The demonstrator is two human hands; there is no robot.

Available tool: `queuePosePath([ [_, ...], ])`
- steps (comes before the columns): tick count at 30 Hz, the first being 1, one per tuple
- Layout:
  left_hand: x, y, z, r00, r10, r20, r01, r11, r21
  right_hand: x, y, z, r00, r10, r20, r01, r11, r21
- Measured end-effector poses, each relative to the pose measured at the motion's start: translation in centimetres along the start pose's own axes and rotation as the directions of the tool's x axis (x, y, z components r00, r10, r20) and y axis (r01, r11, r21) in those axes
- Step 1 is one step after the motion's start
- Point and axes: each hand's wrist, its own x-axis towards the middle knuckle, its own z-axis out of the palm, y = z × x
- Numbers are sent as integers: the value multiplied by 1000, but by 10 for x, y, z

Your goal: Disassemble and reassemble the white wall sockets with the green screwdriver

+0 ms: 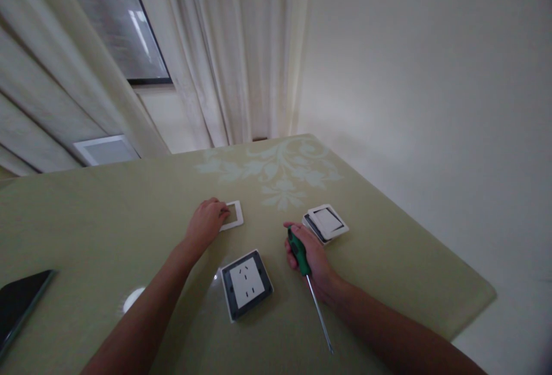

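Observation:
My left hand (207, 219) has its fingers closed on the left side of a white faceplate frame (238, 214) at the table's middle. In my right hand (317, 260) lies a screwdriver (299, 251) with a green and black handle, its metal shaft pointing back toward me. Between my forearms sits a wall socket (247, 284), its white centre with slots facing up inside a dark grey surround. Just beyond my right hand is a wall switch (328, 221), with a white frame resting askew on top of it.
The green table (107, 214) bears a pale leaf pattern near its far corner. A dark flat device (21, 303) lies at the left edge. A white round object (133, 299) is partly behind my left forearm. Curtains (233, 47) and a wall (431, 76) border the table.

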Motion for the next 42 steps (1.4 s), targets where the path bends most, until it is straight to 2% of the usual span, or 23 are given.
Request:
queuePosePath([
  [3,5,5,1,999,-17,-28,16,999,-43,3,-1,-2,1000,-2,17,2,1000,-24],
  [6,-7,14,-4,994,-32,-101,17,990,-139,3,-3,-2,999,-11,47,14,998,-64],
  [8,-29,22,-11,989,-38,-145,4,973,-229,0,-6,-2,997,-41,65,47,994,-96],
  [11,-78,32,-20,985,-11,-172,-53,931,-360,-9,-16,-2,988,-138,70,145,982,-124],
  [13,-114,33,-23,975,34,-219,-139,863,-486,-15,-30,1,971,-215,102,230,956,-182],
  [14,-131,33,-22,975,13,-220,-134,827,-546,-17,-39,4,957,-247,154,279,929,-245],
  [15,-145,31,-21,977,-36,-209,-97,798,-595,-18,-48,9,923,-275,268,364,847,-386],
  [16,-157,29,-19,978,-94,-185,-47,767,-640,-18,-58,15,873,-253,418,464,698,-546],
  [17,-167,28,-16,977,-148,-152,6,736,-676,-16,-68,23,805,-188,562,567,522,-637],
  [18,-173,26,-12,975,-188,-120,49,706,-706,-13,-77,32,741,-105,663,645,389,-658],
  [19,-177,26,-9,973,-210,-91,78,679,-730,-8,-84,41,687,-8,727,694,305,-652],
  [22,-180,26,-3,977,-210,-33,111,638,-762,9,-94,63,602,195,774,780,63,-623],
  [24,-179,26,-2,980,-201,-4,128,637,-760,20,-93,68,551,288,783,825,-43,-564],
  [26,-178,25,-3,981,-194,21,143,641,-754,29,-92,65,503,356,787,852,-52,-521],
  [28,-178,23,-3,981,-187,42,154,636,-756,35,-91,61,484,403,777,851,-9,-525],
  [30,-176,23,-3,983,-177,52,153,629,-762,38,-92,58,489,446,750,836,4,-548],
  [34,-174,26,1,984,-177,21,132,645,-752,41,-93,59,526,537,659,815,-96,-572],
  [36,-173,29,2,982,-187,13,133,647,-750,42,-92,61,513,562,648,821,-102,-562],
  [39,-174,32,0,981,-196,-3,126,645,-754,42,-88,62,474,570,671,841,-67,-538],
  [42,-175,31,-4,985,-173,-23,98,661,-744,40,-86,64,465,574,674,846,-62,-530],
])
